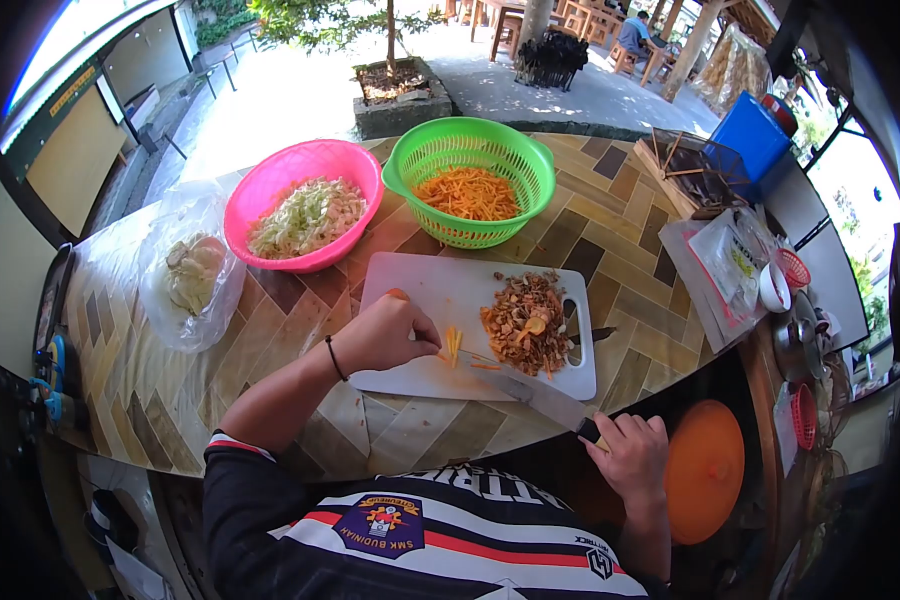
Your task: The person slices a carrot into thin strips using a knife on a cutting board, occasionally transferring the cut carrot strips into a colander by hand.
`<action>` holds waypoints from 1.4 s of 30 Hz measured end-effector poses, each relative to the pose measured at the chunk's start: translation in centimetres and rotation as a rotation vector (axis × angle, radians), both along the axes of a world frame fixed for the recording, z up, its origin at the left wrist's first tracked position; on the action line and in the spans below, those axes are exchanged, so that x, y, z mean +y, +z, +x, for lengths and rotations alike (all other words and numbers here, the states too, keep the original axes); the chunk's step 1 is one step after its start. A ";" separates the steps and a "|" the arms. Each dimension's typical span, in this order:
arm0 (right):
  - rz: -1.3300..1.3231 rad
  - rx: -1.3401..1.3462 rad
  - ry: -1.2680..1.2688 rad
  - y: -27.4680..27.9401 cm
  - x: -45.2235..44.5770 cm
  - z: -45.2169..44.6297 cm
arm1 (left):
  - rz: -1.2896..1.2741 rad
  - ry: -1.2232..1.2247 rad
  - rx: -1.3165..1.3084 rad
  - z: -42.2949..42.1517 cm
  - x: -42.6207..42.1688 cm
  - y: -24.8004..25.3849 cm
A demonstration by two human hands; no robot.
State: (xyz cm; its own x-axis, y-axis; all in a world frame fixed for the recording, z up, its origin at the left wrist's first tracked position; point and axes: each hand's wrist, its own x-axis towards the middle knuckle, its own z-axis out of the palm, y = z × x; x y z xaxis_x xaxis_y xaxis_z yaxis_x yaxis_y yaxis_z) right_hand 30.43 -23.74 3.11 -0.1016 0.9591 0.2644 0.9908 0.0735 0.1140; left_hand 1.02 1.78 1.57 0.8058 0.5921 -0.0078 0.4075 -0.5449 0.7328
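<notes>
My right hand is closed round the black handle of a knife, whose blade lies low over the front of the white cutting board. Over the board's left part is my left hand, fingers curled together beside a few thin yellow-orange strips; what it holds, if anything, is hidden. A bit of orange shows behind its knuckles. A heap of chopped brown and orange pieces covers the board's right side. Behind the board, a green colander holds orange shreds and a pink basket holds pale green and white shreds.
A clear plastic bag with pale vegetable pieces lies at the left. At the right are a wooden tray, plastic packets and a blue container. An orange round lid is beside my right arm. A person sits far back.
</notes>
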 end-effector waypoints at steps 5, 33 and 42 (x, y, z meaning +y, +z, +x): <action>0.029 0.027 -0.021 -0.3 -0.6 0.7 | 0.054 0.032 0.066 0.2 -0.6 1.1; 0.069 0.096 0.093 -0.9 0.4 1.1 | 0.429 0.016 -0.161 2.7 -2.2 -1.0; 0.044 0.092 0.040 -1.1 -0.6 0.8 | 0.475 0.124 0.017 1.5 -0.9 -2.3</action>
